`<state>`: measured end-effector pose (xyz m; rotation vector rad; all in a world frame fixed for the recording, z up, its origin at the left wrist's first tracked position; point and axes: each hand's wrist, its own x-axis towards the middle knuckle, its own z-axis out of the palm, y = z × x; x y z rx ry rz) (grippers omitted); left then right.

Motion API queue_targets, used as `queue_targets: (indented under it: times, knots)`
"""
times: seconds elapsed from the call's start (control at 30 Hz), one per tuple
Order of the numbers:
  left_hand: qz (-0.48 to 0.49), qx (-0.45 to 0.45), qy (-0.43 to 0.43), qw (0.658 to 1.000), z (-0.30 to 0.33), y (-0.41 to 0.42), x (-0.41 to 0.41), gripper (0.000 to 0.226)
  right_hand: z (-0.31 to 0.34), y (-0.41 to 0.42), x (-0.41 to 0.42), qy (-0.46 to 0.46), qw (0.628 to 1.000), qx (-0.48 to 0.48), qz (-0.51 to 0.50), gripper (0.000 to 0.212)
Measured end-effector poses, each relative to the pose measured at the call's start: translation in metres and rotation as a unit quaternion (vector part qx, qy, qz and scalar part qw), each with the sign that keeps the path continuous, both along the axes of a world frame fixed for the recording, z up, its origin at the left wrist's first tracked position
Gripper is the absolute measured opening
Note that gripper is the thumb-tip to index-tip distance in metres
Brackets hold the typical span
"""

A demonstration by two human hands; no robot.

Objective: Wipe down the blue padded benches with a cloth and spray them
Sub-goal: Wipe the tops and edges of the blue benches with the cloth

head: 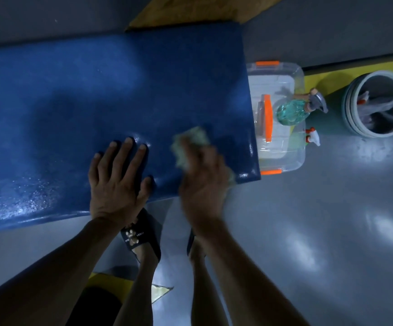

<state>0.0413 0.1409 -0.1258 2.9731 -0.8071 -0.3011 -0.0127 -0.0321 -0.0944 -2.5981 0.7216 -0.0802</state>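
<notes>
Bench (96,102) runs left to right, cloth (190,142) at its right end

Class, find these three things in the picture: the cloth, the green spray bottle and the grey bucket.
cloth (194,137), head view, on the bunched part above the fingers.
green spray bottle (290,112), head view, on its round body.
grey bucket (353,114), head view, on its left wall.

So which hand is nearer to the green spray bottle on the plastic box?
The right hand. It holds the cloth on the bench near its end beside the box, where the spray bottle lies. The left hand presses flat on the bench, farther away.
</notes>
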Motion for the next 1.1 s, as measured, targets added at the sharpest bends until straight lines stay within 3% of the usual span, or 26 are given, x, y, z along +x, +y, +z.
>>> queue_targets:
  times: [0.13, 0.2, 0.3, 0.4, 0.47, 0.53, 0.63, 0.7, 0.77, 0.83, 0.9, 0.97, 1.1]
  knots:
    - [0.001, 0.003, -0.005, 1.0, 0.001, 0.0, 0.0, 0.066, 0.003, -0.007, -0.012, 0.024, 0.972, 0.0, 0.233, 0.055]
    - [-0.006, 0.005, -0.019, 1.0, 0.0, 0.0, 0.001, 0.066, -0.004, -0.056, -0.02, 0.001, 0.968, -0.04, 0.249, 0.053]
    - [-0.006, 0.002, -0.026, 1.0, -0.001, 0.002, 0.001, 0.065, -0.012, -0.12, -0.026, -0.012, 0.998, -0.016, 0.052, 0.061]
    - [-0.009, -0.003, -0.021, 1.0, -0.002, 0.002, 0.002, 0.065, -0.016, -0.115, -0.013, -0.02, 0.985, 0.055, -0.163, 0.067]
    - [-0.004, 0.002, -0.011, 1.0, -0.002, 0.001, 0.002, 0.066, -0.013, -0.088, -0.003, -0.025, 0.978, 0.041, -0.203, 0.066]
    - [-0.002, 0.01, -0.002, 1.0, -0.001, 0.001, 0.002, 0.067, -0.005, -0.051, -0.001, -0.041, 0.991, 0.043, -0.123, 0.061]
    - [0.002, 0.027, 0.02, 0.999, 0.001, -0.001, 0.002, 0.068, 0.009, 0.001, -0.003, 0.005, 0.993, 0.051, 0.11, 0.052]
    - [0.007, 0.027, 0.023, 0.999, 0.001, -0.002, 0.002, 0.068, 0.011, -0.004, -0.003, 0.022, 0.973, 0.051, 0.225, 0.053]
    - [0.004, 0.022, 0.013, 1.0, 0.001, -0.002, 0.002, 0.068, 0.008, -0.041, -0.01, 0.017, 0.966, 0.022, 0.256, 0.055]
    - [-0.003, 0.019, 0.008, 1.0, 0.0, -0.002, 0.003, 0.067, 0.002, -0.091, -0.025, 0.011, 0.979, 0.002, 0.201, 0.058]
    - [-0.003, 0.019, 0.007, 1.0, 0.001, -0.002, 0.002, 0.067, -0.004, -0.132, -0.044, 0.024, 0.998, 0.038, 0.039, 0.069]
    - [0.002, 0.019, 0.007, 1.0, 0.002, -0.002, 0.002, 0.067, -0.01, -0.141, -0.055, 0.021, 0.985, 0.111, -0.133, 0.065]
    - [0.005, 0.031, 0.012, 0.999, 0.001, -0.003, 0.002, 0.068, -0.014, -0.107, -0.062, -0.009, 0.966, 0.127, -0.225, 0.062]
